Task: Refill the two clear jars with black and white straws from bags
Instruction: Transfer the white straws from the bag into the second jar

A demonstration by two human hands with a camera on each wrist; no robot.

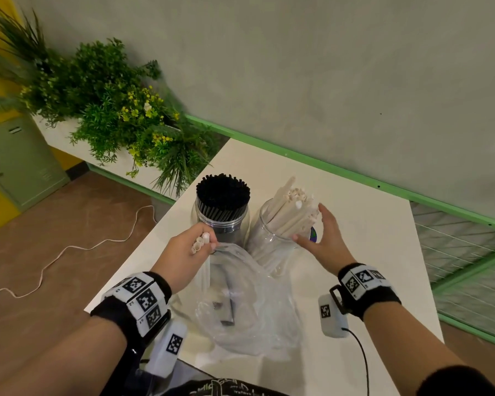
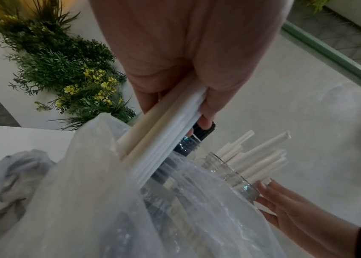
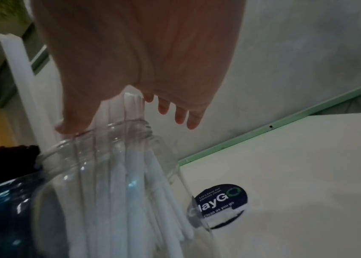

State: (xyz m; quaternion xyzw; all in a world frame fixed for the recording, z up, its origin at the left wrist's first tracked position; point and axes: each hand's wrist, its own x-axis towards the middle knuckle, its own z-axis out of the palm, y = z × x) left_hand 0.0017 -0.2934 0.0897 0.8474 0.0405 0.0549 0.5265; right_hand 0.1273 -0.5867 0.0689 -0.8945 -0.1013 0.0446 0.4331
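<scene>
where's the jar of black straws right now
In the head view the jar of black straws stands on the white table, left of the white-straw jar and just beyond the left hand.

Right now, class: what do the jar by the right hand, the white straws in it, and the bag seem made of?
Jar: clear, glossy, threaded neck; plastic or glass, unclear.
White straws: matte, opaque, off-white tubes; probably paper.
Bag: thin, crinkled, see-through film; likely plastic.

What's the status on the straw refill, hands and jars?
Left hand grips white straws over the bag. Right hand open, thumb at white-straw jar rim. Black-straw jar packed. Nothing blocking.
</scene>
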